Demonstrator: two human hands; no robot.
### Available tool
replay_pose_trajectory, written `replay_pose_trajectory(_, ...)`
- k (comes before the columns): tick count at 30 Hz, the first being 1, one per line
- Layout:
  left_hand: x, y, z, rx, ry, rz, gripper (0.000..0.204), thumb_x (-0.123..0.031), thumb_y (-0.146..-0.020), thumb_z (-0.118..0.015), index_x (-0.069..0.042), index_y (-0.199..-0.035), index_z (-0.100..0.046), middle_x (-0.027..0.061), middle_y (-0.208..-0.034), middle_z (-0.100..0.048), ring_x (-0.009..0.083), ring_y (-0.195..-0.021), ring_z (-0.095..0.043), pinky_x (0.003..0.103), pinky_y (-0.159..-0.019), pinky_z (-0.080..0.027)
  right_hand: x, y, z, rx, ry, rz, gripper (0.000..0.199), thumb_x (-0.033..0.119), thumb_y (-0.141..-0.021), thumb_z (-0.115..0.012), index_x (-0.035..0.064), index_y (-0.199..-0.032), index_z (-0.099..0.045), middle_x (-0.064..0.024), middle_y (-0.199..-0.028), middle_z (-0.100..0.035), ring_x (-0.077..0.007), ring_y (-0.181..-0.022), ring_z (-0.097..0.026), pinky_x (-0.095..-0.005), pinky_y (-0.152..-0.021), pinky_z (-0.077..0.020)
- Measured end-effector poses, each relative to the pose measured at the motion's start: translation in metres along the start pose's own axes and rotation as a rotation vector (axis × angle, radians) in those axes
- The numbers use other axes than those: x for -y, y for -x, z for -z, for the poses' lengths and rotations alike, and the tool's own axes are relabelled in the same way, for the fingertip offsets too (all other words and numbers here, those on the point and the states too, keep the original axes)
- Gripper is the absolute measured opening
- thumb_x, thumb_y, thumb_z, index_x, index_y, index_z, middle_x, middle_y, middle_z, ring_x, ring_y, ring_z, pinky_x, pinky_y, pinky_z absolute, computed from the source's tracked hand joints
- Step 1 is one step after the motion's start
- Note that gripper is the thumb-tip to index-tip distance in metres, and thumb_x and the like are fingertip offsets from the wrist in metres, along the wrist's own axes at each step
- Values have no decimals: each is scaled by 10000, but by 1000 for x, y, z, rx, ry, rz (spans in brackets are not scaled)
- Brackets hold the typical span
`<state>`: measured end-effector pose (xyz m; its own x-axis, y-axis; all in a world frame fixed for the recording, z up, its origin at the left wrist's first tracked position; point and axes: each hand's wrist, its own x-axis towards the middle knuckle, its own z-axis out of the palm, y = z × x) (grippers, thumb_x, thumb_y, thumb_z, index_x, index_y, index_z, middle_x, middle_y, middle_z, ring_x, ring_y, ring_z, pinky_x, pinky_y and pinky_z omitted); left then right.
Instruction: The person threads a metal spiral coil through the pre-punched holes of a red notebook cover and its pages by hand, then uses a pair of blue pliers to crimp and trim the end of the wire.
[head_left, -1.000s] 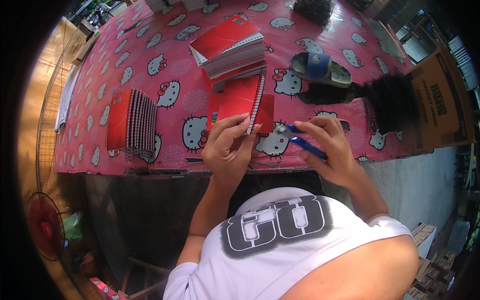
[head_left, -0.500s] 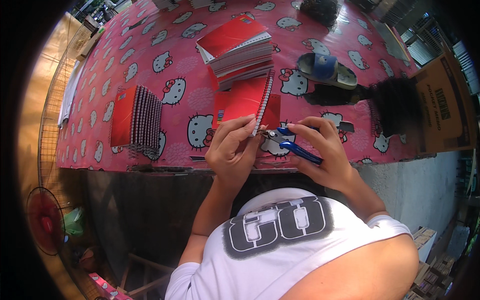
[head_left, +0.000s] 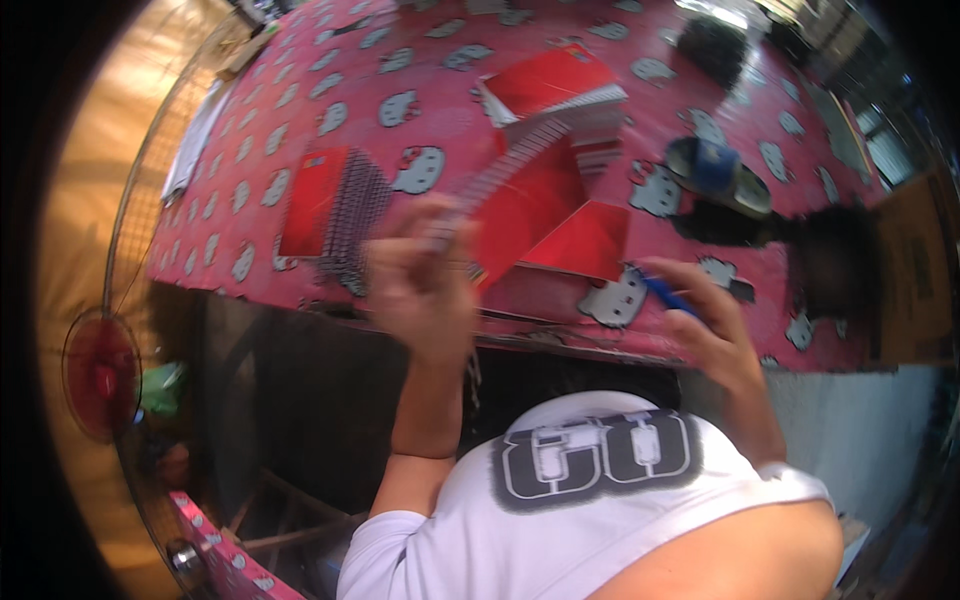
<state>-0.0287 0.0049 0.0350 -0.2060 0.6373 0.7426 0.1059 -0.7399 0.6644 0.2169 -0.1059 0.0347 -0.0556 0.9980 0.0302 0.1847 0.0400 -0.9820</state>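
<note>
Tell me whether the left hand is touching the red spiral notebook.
Touching. The head view, though blurred, shows the left hand gripping the red spiral notebook at its wire-bound edge, lifted off the table.

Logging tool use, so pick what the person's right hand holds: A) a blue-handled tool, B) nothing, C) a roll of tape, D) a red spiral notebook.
A: the right hand closes its grip on a blue-handled tool, while the left hand lifts the red spiral notebook.

Left hand raised, motion-blurred, fingers curled in a closed grip, forearm rising near vertical. Right hand lower and further out, fingers bent, apparently pinching; wrist angled, forearm running back toward the body.
</note>
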Motion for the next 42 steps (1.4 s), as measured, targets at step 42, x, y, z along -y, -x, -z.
replay_pose_trajectory(42,58,-22,-84,1068,-256,451,170,-81,-820,-706,-10,-975,-704,114,-849,-700,163,-778,-662,287,-721,-490,-89,9,168,-737,1128,-163,208,140,-877,-606,107,-1073,-666,-116,-933,-605,-315,-852,-644,-427,-740,-509)
